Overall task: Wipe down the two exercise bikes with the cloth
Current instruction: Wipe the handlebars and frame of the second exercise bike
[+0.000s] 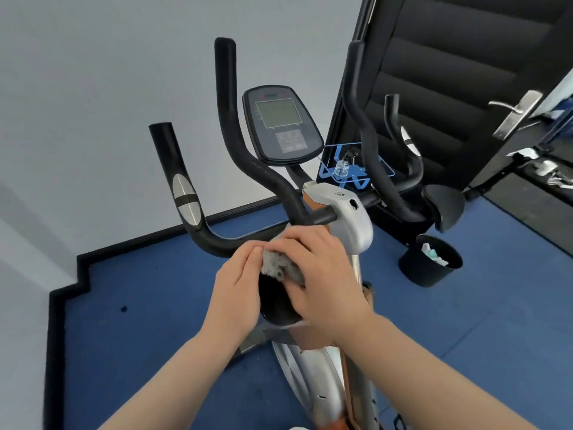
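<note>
A silver exercise bike (350,218) with black handlebars (198,234) and a grey console (282,125) stands right in front of me. A grey cloth (279,263) lies bunched on the bike's centre, just below the handlebar bar. My right hand (325,274) presses down on the cloth and covers most of it. My left hand (238,290) rests beside it, fingertips touching the cloth's left edge. Under the hands a dark round part (277,308) of the bike shows. A second bike's black handlebars (369,144) and saddle (446,206) stand behind to the right.
A black bin (415,268) holding rubbish sits on the blue floor (155,305) at the right. A blue bottle holder (344,169) hangs between the bikes. A black padded panel (449,72) and a door with a metal handle (514,113) stand behind. White wall at left.
</note>
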`<action>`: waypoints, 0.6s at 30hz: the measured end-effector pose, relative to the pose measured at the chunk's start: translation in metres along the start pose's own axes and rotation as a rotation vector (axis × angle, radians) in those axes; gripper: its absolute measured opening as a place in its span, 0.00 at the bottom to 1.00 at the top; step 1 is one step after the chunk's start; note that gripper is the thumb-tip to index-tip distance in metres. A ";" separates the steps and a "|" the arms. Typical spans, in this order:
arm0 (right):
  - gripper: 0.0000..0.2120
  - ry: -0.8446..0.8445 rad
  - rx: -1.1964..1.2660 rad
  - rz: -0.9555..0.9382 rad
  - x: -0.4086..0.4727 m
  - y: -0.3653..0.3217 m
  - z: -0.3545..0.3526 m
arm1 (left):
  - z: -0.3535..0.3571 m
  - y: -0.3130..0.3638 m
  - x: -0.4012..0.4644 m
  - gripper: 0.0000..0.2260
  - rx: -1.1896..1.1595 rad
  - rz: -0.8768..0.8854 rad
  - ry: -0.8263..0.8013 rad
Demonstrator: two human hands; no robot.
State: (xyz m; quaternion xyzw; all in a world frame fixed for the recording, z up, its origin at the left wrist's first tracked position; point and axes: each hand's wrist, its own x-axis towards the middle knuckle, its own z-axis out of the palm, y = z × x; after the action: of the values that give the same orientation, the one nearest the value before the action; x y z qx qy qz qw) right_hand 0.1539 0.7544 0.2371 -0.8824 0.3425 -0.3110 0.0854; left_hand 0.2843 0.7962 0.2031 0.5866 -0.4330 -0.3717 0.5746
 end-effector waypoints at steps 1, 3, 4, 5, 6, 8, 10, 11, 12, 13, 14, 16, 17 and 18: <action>0.18 -0.039 -0.041 -0.016 0.000 0.005 0.002 | -0.001 0.001 0.000 0.13 0.013 -0.004 -0.018; 0.18 -0.116 -0.091 -0.081 -0.013 0.017 -0.004 | -0.003 0.004 0.001 0.13 0.070 0.002 -0.063; 0.19 -0.154 -0.098 -0.119 -0.022 0.022 -0.010 | -0.005 0.004 0.002 0.13 0.105 0.004 -0.075; 0.19 -0.191 -0.094 -0.154 -0.029 0.024 -0.017 | -0.006 0.003 0.002 0.13 0.124 0.000 -0.081; 0.19 -0.223 -0.081 -0.180 -0.033 0.026 -0.023 | -0.006 0.003 0.002 0.13 0.120 -0.012 -0.081; 0.19 -0.253 -0.031 -0.173 -0.028 0.025 -0.027 | -0.004 0.003 0.001 0.13 0.065 -0.036 -0.070; 0.18 -0.196 0.009 -0.126 -0.012 0.024 -0.018 | -0.001 0.004 0.001 0.14 -0.001 -0.043 -0.058; 0.18 -0.148 0.017 -0.105 -0.009 0.023 -0.011 | 0.000 0.004 0.000 0.14 -0.025 -0.039 -0.054; 0.18 -0.097 0.013 -0.099 -0.011 0.024 -0.004 | 0.001 0.004 -0.001 0.14 -0.037 -0.035 -0.049; 0.18 -0.050 -0.013 -0.108 -0.020 0.026 0.004 | 0.001 0.003 0.000 0.14 -0.039 -0.040 -0.046; 0.18 -0.009 -0.056 -0.117 -0.035 0.028 0.011 | 0.000 0.002 0.000 0.14 -0.029 -0.054 -0.046; 0.22 0.042 -0.128 -0.092 -0.067 0.026 0.018 | -0.001 0.001 0.001 0.15 0.008 -0.072 -0.050; 0.24 0.047 -0.137 -0.070 -0.075 0.024 0.018 | 0.000 0.000 0.001 0.15 0.013 -0.074 -0.048; 0.22 0.058 -0.128 -0.049 -0.077 0.020 0.017 | 0.001 0.000 0.000 0.15 0.000 -0.077 -0.040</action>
State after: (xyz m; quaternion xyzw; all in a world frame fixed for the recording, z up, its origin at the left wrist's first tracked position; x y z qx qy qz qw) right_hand 0.1094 0.7886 0.1785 -0.8848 0.3425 -0.3158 0.0110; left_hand 0.2837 0.7958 0.2033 0.5952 -0.4217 -0.4053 0.5510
